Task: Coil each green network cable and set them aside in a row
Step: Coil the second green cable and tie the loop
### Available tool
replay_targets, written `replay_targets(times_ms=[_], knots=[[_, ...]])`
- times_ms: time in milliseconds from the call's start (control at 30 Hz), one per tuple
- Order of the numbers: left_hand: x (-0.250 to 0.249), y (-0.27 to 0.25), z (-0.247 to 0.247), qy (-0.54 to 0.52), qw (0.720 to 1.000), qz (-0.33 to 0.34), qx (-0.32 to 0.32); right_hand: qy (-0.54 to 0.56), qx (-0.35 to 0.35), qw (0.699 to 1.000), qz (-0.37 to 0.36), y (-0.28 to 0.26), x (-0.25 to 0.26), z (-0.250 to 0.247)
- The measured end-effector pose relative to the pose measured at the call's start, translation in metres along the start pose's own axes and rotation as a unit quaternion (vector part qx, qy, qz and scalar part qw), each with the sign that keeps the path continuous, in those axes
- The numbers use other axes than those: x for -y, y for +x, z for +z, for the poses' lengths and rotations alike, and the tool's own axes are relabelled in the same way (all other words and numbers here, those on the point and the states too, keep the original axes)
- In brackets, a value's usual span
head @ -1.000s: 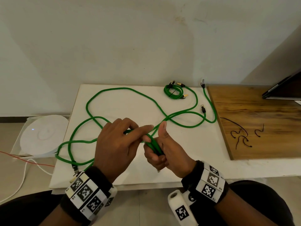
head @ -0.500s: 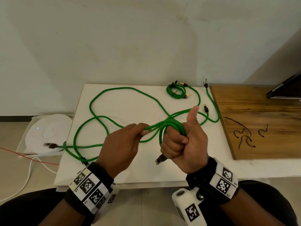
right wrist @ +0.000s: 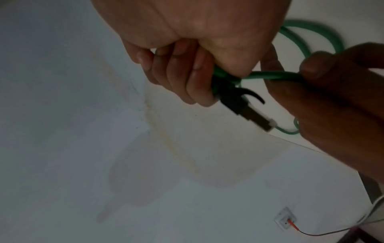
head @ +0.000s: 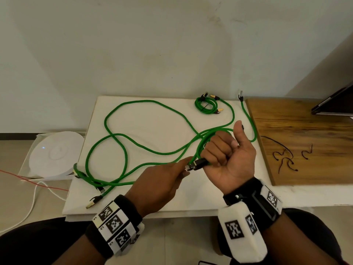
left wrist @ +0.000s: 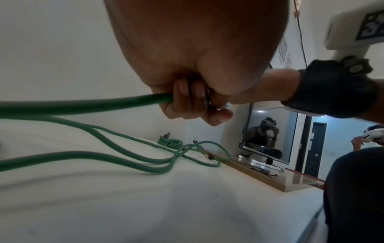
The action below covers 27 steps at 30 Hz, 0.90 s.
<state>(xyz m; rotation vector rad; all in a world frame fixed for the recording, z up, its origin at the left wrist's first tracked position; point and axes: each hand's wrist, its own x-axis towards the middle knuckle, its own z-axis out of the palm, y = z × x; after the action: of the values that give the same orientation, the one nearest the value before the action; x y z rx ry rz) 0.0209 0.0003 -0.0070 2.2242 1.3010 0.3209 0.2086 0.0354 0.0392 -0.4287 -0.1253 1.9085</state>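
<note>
A long green network cable (head: 133,142) sprawls in loops over the white table (head: 152,197). My right hand (head: 227,155) is a raised fist with the thumb up, gripping the first small loops of it; the black plug (head: 196,164) (right wrist: 245,110) sticks out below the fingers. My left hand (head: 164,180) pinches a strand of the same cable (left wrist: 104,102) right beside that plug. A small finished green coil (head: 207,106) (left wrist: 169,142) lies at the table's far edge. Another green cable (head: 248,119) runs along the right side.
A wooden board (head: 305,140) with thin black ties (head: 284,155) lies to the right, a screen (left wrist: 268,134) behind it. A round white device (head: 55,155) sits on the floor at the left, with white and red wires (head: 38,186). Loose plugs (head: 93,201) lie near the front left edge.
My right hand has turned palm-up and risen to the right with the cable wound in its fist, the plug now pointing left. My left hand slid along the strand to the plug.
</note>
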Motion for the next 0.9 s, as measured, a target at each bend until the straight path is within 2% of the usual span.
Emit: replay_targets(times_ms=[133,333,467,567,733,900], knots=[[0.002,0.002,0.006,0.054,0.996,0.012,-0.067,-0.006,-0.046,0.998,-0.046,0.008,-0.002,-0.008],[0.003,0.001,0.008,0.065,0.990,0.070,-0.102,0.001,-0.113,0.987,-0.112,0.022,0.005,-0.025],[-0.004,-0.001,0.003,0.074,0.984,0.094,-0.130,-0.059,-0.169,0.971,-0.158,0.028,0.009,-0.031],[-0.008,-0.002,-0.002,0.065,0.979,0.100,-0.167,-0.143,-0.194,0.955,-0.172,0.029,0.008,-0.031],[-0.014,-0.003,-0.016,-0.051,0.969,0.073,-0.228,-0.347,-0.163,0.908,-0.167,0.026,-0.006,-0.025],[-0.012,-0.008,-0.029,-0.064,0.967,0.051,-0.239,-0.523,-0.085,0.838,-0.129,0.021,-0.017,-0.026]])
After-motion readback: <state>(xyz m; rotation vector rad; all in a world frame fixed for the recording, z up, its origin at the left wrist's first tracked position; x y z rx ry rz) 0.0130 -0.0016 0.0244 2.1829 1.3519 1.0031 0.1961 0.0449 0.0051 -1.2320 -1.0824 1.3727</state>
